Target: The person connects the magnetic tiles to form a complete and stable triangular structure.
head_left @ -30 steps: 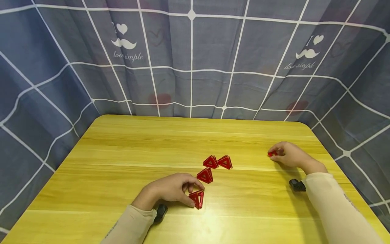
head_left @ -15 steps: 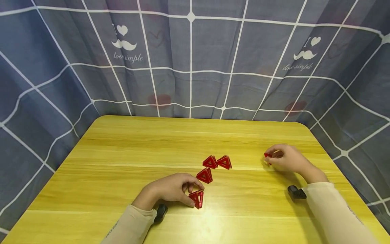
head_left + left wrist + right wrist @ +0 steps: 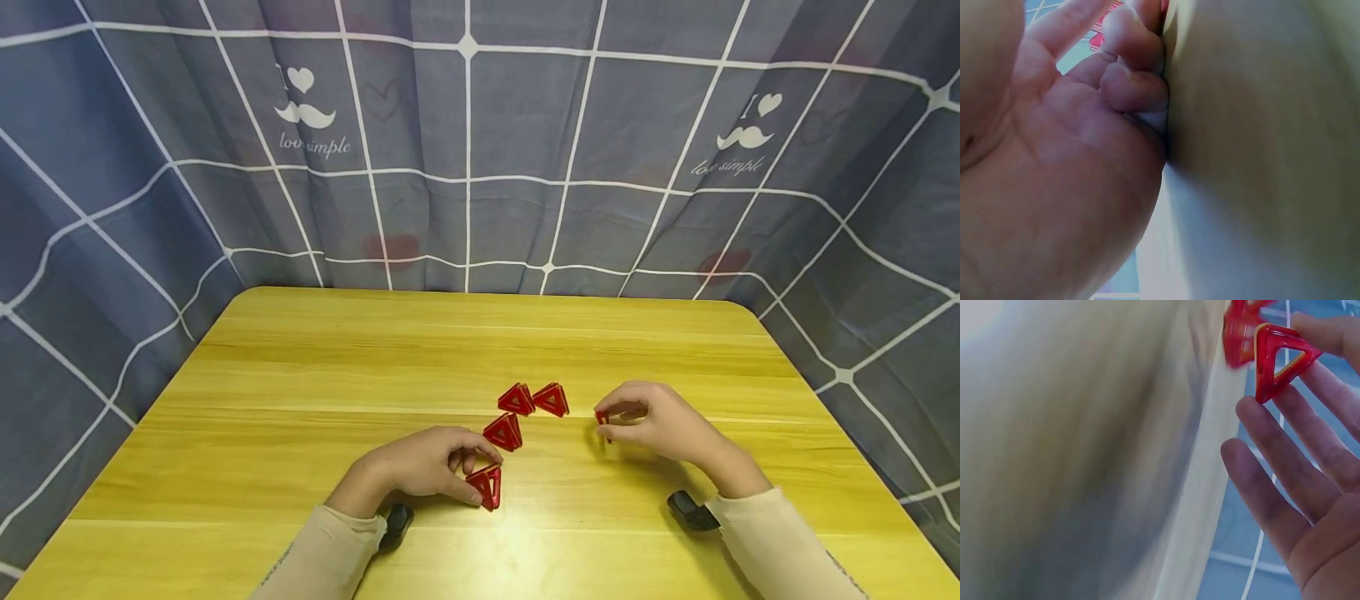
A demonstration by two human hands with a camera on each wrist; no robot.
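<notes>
My right hand (image 3: 660,423) pinches a single red triangular building tile (image 3: 1266,367) with an open middle, between thumb and fingertips, to the right of the other pieces. In the right wrist view its other fingers are spread. My left hand (image 3: 429,463) rests on the table at front left, thumb and index finger about a red pyramid of triangular tiles (image 3: 491,490). Its palm (image 3: 1072,162) fills much of the left wrist view, where that pyramid is mostly hidden. Beyond it stand three similar red pyramids: a near one (image 3: 504,432), a back one (image 3: 516,399) and a right one (image 3: 552,400).
A yellow wood-grain table (image 3: 300,375) lies under both hands. Behind it and along both sides hangs a blue-grey curtain (image 3: 420,208) with white grid lines. A black wrist device (image 3: 692,511) sits under the right wrist, another (image 3: 396,527) by the left.
My right hand has carried the red tile leftward and nearer to me, from the right side of the table toward the pyramids. My left hand stays at its pyramid.
</notes>
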